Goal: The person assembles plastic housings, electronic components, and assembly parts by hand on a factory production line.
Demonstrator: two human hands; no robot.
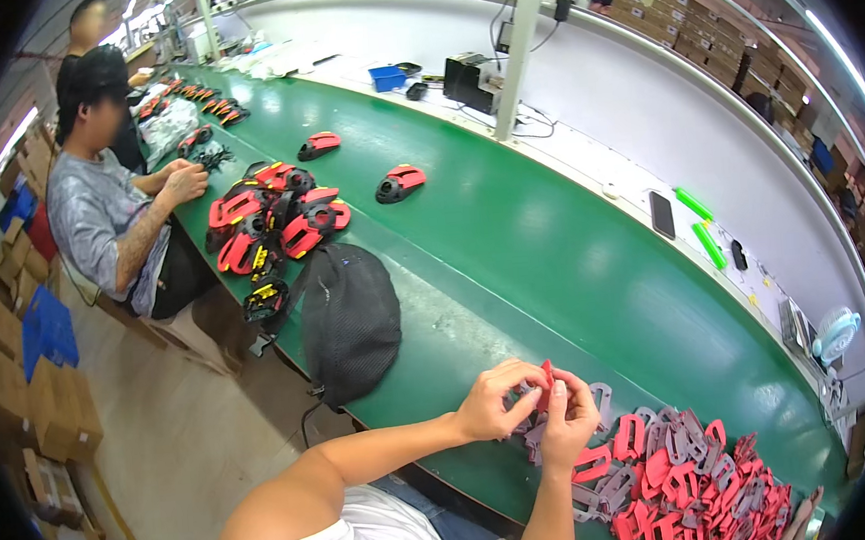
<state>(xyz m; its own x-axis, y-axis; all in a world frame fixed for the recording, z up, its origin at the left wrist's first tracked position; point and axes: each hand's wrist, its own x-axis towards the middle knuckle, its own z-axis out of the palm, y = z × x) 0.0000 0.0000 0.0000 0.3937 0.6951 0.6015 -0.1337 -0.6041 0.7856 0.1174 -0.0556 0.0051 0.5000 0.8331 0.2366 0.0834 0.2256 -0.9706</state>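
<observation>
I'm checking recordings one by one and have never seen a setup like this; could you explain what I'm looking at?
There is no machine here: a person works with bare hands. The single picture comes from a wide fisheye camera on that person's head, looking down, so straight edges bend near the rim. The left hand and right hand hold a small red piece between their fingertips. On the green table, a pile of red and grey pieces lies near the right hand. Farther left are a black mesh bag and a cluster of red-and-black parts. A co-worker sits beyond.
</observation>
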